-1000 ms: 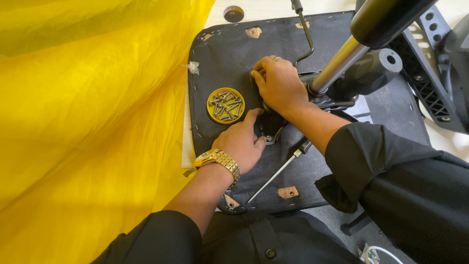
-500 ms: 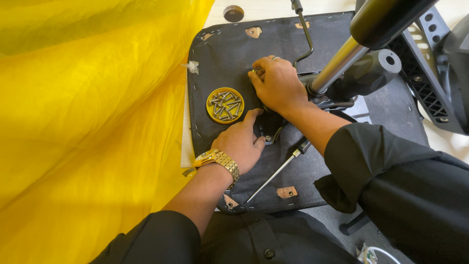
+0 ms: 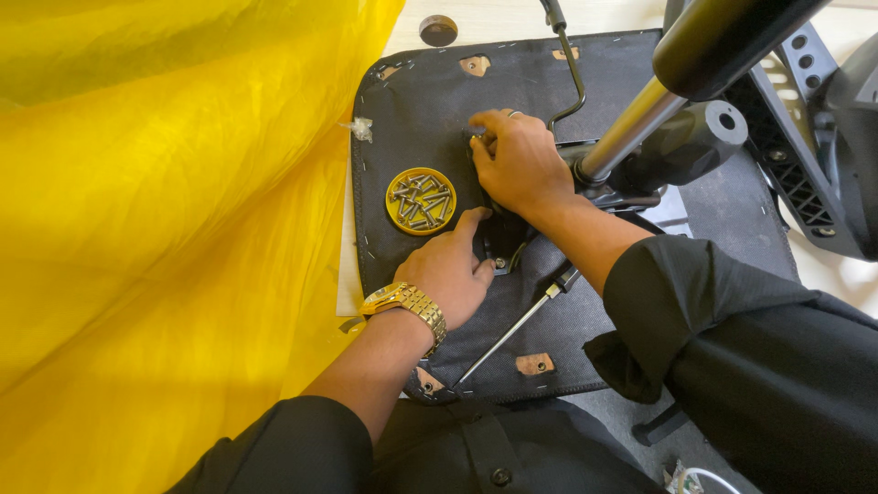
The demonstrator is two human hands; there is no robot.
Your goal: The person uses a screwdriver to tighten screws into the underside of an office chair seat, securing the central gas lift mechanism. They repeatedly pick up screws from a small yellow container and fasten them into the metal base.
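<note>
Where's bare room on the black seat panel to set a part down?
Free patches on the seat panel: the top strip between the yellow screw dish and the bent lever rod, and the lower edge beside the screwdriver. Crowded at centre, where the left hand and right hand press the black bracket by the gas cylinder.

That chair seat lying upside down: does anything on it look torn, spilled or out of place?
Nothing is spilled: the screws sit inside the yellow lid. The black fabric underside has small holes baring the brown board at its edges, which may be cut-outs rather than damage. A screwdriver lies loose beside the left hand, and the right hand rests on the metal plate.
</note>
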